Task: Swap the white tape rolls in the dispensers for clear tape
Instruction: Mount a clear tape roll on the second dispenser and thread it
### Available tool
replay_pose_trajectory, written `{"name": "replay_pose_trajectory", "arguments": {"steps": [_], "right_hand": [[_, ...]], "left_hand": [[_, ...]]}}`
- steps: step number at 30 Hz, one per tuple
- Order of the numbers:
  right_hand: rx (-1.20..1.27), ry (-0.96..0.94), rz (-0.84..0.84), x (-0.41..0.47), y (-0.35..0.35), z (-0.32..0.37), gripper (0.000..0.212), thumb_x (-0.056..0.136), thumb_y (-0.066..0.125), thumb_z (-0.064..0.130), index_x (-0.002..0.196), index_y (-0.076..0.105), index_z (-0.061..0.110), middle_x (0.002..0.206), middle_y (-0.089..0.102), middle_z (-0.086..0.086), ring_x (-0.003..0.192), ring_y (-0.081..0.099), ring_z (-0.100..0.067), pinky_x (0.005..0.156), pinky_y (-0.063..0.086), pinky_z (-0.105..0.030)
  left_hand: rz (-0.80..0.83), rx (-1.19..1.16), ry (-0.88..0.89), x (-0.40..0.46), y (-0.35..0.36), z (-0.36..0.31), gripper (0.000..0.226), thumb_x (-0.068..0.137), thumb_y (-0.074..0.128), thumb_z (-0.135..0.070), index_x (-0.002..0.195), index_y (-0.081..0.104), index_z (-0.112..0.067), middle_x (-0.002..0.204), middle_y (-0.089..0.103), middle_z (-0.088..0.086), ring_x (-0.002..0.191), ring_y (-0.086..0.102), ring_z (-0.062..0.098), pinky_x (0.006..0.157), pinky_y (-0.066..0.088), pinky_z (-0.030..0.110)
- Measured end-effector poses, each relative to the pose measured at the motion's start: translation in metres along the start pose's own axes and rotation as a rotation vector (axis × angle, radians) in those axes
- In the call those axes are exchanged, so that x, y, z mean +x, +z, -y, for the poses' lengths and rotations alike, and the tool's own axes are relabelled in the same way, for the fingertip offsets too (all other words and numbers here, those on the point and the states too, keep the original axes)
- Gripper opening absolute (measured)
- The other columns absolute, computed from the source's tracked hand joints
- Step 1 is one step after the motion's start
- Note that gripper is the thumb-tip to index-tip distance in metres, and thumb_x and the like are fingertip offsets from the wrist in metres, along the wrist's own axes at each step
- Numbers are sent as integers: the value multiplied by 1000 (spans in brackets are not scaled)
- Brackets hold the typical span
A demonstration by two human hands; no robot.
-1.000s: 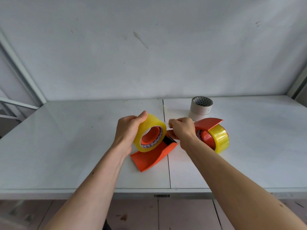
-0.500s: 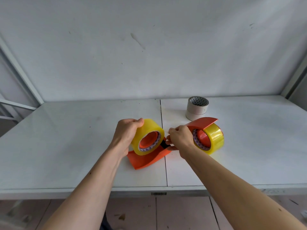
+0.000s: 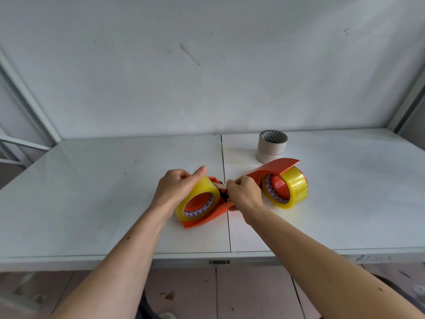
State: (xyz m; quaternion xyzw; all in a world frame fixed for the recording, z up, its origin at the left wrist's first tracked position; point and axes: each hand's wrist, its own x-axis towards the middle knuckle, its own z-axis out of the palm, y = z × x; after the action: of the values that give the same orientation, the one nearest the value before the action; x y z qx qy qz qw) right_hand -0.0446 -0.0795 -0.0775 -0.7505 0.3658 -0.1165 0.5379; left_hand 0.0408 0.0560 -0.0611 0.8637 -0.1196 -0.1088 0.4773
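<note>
Two orange tape dispensers lie on the white table (image 3: 115, 192). The near dispenser (image 3: 202, 221) carries a yellowish clear tape roll (image 3: 200, 194), and my left hand (image 3: 177, 187) grips that roll from above. At the dispenser's black cutter end my right hand (image 3: 245, 195) is pinched, fingertips close to the roll; what it pinches is hidden. To the right lies the second dispenser (image 3: 271, 171), loaded with another clear roll (image 3: 292, 189). Behind it two white tape rolls (image 3: 272, 146) are stacked.
The table's front edge runs near my forearms, with a barcode label (image 3: 219, 262) on it. A seam (image 3: 226, 203) splits the tabletop in the middle. A grey wall stands behind, with metal frame posts at left and right.
The near dispenser with its roll has come down to rest lower on the table, and both hands have closed in around its cutter end. The second dispenser has not moved.
</note>
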Motion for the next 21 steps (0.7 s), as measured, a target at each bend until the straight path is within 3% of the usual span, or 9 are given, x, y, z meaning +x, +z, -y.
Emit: {"name": "replay_pose_trajectory", "arguments": {"steps": [3,6,9,11,14,17,21], "right_hand": [[38,10,-14,-1,3,-1,27,97,49,20,77,58,5,83,65,-14,63,63,-25,68,63,-43],[27,31,-52,-3,9,-5,31,92,52,21,88,65,-7,73,57,-9,62,51,-23,57,46,-37],[-45,28,-39,-8,15,-12,32,88,52,20,57,52,11,58,46,-2,54,42,-21,55,35,-34],[-80,17,-33,-11,18,-16,34,86,52,19,52,48,15,54,46,-2,52,44,-22,54,36,-33],[-93,24,-16,-12,19,-22,29,85,55,18,57,56,12,56,51,-4,50,46,-21,51,38,-31],[-104,17,-30,-12,16,-28,24,85,58,16,62,61,11,58,55,-4,49,48,-19,48,40,-26],[-177,-62,-130,-3,11,-27,17,86,60,20,76,70,10,69,66,-6,64,60,-21,56,50,-30]], "left_hand": [[7,5,-8,4,0,4,48,72,70,-57,65,58,-12,68,61,4,67,59,22,63,43,31],[27,-48,-54,7,-4,3,40,61,71,-50,68,58,-13,68,56,10,65,54,23,63,40,34],[29,-81,-93,9,-6,4,33,65,73,-40,70,57,-13,71,56,11,68,55,25,66,41,35],[20,-90,-109,10,-6,5,29,72,75,-34,73,61,-8,76,63,12,73,60,28,70,46,36],[3,-102,-134,10,-8,4,31,78,75,-28,84,68,2,88,70,13,84,66,29,81,52,39],[22,-140,-159,10,-12,3,22,79,75,-25,79,66,-5,89,71,13,82,66,29,73,50,35],[65,-172,-152,11,-15,4,17,80,75,-23,78,64,-10,89,69,10,79,64,25,63,45,28]]}}
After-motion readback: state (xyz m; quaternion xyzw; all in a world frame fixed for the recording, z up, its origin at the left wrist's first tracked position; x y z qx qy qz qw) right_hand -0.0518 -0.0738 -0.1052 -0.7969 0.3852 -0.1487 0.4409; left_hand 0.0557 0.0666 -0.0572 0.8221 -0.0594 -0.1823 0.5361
